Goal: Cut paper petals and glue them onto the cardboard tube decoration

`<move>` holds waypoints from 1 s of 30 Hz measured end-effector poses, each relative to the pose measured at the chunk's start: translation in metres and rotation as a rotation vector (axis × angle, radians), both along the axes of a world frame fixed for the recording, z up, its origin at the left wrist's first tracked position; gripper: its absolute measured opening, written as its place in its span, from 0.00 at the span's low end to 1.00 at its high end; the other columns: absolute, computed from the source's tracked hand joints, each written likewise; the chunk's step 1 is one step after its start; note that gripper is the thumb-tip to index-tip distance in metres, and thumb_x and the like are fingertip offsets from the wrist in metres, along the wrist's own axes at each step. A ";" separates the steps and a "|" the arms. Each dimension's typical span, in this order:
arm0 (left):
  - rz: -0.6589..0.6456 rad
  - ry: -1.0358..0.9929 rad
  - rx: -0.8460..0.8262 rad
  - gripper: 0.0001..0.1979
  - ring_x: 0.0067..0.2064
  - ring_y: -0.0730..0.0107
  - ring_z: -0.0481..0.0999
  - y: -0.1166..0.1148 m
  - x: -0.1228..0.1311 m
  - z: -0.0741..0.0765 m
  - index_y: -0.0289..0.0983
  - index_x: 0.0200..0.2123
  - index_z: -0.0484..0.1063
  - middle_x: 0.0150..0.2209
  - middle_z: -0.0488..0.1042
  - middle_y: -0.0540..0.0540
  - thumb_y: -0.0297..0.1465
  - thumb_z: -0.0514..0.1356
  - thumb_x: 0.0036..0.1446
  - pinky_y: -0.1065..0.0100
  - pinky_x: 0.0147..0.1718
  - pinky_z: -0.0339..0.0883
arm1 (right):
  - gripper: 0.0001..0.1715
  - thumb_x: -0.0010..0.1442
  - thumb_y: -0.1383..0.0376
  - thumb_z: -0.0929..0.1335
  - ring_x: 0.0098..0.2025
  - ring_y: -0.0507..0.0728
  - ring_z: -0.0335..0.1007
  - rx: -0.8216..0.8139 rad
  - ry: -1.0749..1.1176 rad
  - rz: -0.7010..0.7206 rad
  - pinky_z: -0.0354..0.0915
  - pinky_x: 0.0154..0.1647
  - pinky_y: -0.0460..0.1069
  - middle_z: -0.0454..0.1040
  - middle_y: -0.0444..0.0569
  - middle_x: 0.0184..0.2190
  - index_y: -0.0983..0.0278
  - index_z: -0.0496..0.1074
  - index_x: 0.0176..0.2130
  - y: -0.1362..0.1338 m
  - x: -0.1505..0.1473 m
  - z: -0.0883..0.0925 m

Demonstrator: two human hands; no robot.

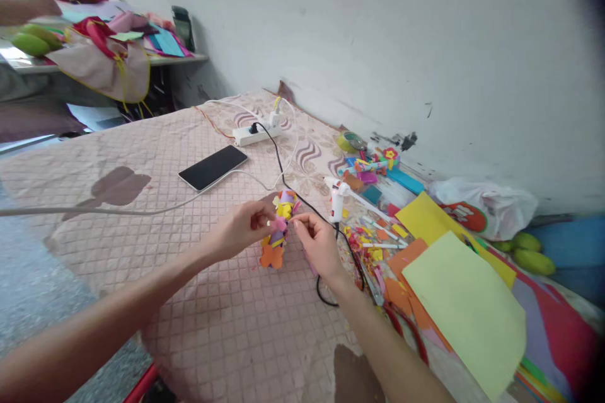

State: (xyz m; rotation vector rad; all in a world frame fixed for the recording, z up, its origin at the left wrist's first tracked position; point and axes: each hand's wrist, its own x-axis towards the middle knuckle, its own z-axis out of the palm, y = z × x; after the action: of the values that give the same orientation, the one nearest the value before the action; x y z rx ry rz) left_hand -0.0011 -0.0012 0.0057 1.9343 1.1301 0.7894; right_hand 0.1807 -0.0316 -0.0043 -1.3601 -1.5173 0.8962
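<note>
A small craft piece of colourful foam flowers (271,257), in orange, yellow, purple and pink, stands between my hands above the quilted tablecloth. My left hand (243,227) has its thumb and fingers closed at the left side of this piece, by a pink flower. From the right, my right hand (319,242) comes in with thumb and forefinger pinched at the pink flower's edge. What lies between those fingertips is too small to make out. A white hot glue gun (336,200) rests just beyond my right hand, its black cord running past the wrist.
A phone (212,168) lies on the left, with a white power strip (258,132) behind it. Foam scraps and white sticks (378,244) litter the right side, beside a pale green sheet (467,308). Another person's arm (28,6) shows at the far-left table.
</note>
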 end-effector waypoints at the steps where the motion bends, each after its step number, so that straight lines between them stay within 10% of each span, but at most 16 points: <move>1: 0.010 0.002 -0.006 0.06 0.23 0.78 0.59 0.000 -0.002 0.000 0.36 0.31 0.70 0.22 0.63 0.53 0.32 0.56 0.51 0.75 0.22 0.54 | 0.10 0.57 0.63 0.62 0.28 0.52 0.66 0.005 -0.013 -0.006 0.61 0.29 0.45 0.73 0.46 0.28 0.65 0.71 0.34 -0.001 0.001 0.001; 30: 0.032 0.014 -0.022 0.08 0.26 0.76 0.64 -0.004 -0.001 -0.012 0.38 0.33 0.73 0.27 0.69 0.50 0.31 0.55 0.53 0.73 0.25 0.59 | 0.11 0.57 0.64 0.62 0.26 0.51 0.66 -0.054 -0.017 0.104 0.61 0.27 0.45 0.73 0.46 0.28 0.64 0.71 0.38 -0.003 -0.006 -0.005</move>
State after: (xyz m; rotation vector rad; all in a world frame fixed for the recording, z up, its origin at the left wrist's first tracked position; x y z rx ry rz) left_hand -0.0020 -0.0050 -0.0059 1.9106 1.1762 0.7795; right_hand 0.1750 -0.0348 -0.0092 -1.3409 -1.5990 0.9988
